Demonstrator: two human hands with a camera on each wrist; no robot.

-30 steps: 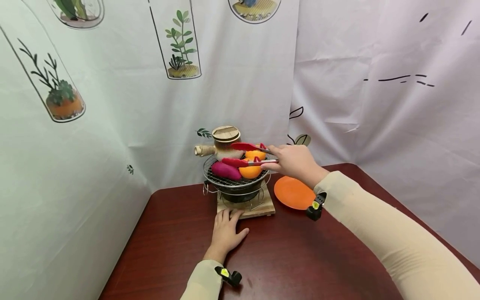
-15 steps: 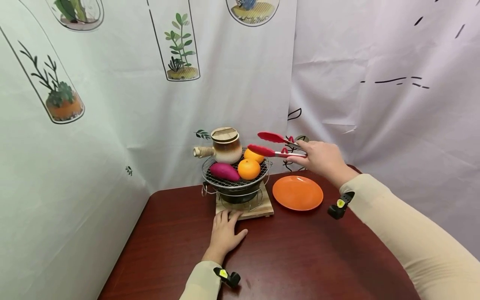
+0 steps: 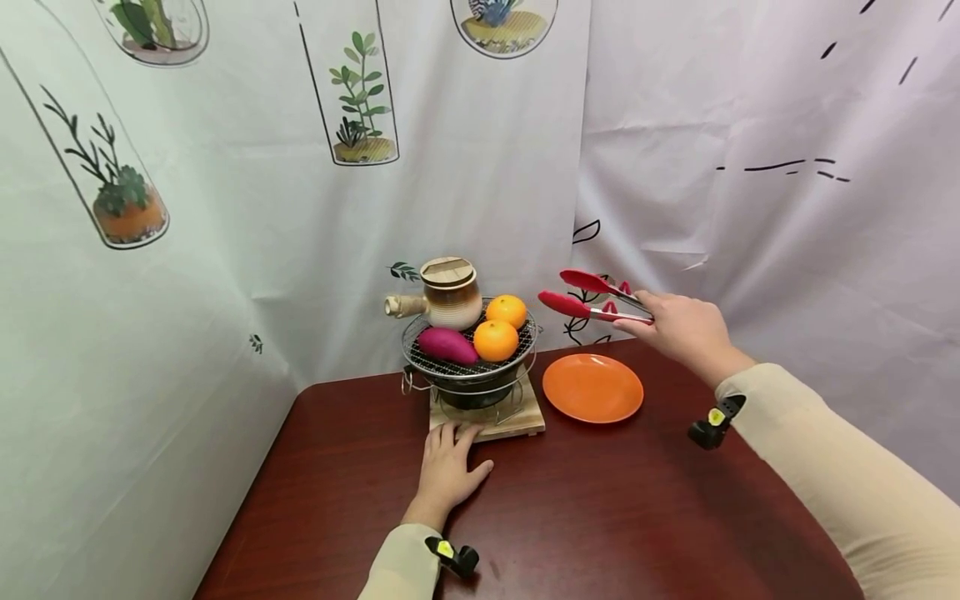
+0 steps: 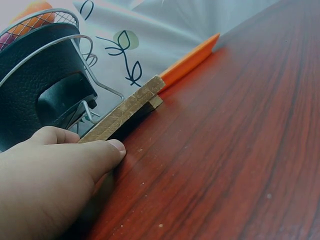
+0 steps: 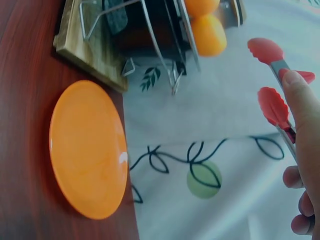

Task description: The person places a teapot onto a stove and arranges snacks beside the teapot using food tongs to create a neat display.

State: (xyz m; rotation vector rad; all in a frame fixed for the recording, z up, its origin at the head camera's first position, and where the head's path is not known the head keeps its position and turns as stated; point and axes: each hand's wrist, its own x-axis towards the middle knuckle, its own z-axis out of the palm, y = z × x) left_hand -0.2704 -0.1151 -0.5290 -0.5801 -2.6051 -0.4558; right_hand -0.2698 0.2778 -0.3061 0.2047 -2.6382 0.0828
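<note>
My right hand (image 3: 686,327) grips red-tipped metal tongs (image 3: 581,305) in the air above and behind the orange plate (image 3: 592,388). The tongs' two red heads stand apart with nothing between them, as the right wrist view also shows. My left hand (image 3: 447,471) rests at the front edge of the wooden board (image 3: 517,425), its fingers on the board and its thumb spread to the side. On that board stands a black grill (image 3: 472,392) topped with a wire mesh. A purple sweet potato (image 3: 447,345) and two oranges (image 3: 496,341) lie on the mesh.
A brown and cream pot (image 3: 452,304) with a wooden lid and side handle sits at the back of the mesh. Wire loops stick out round the grill. White printed cloth (image 3: 480,200) hangs close behind the dark red table (image 3: 600,500).
My right hand has carried the tongs rightward, away from over the grill, uncovering the oranges and the plate. The left hand has stayed at the board.
</note>
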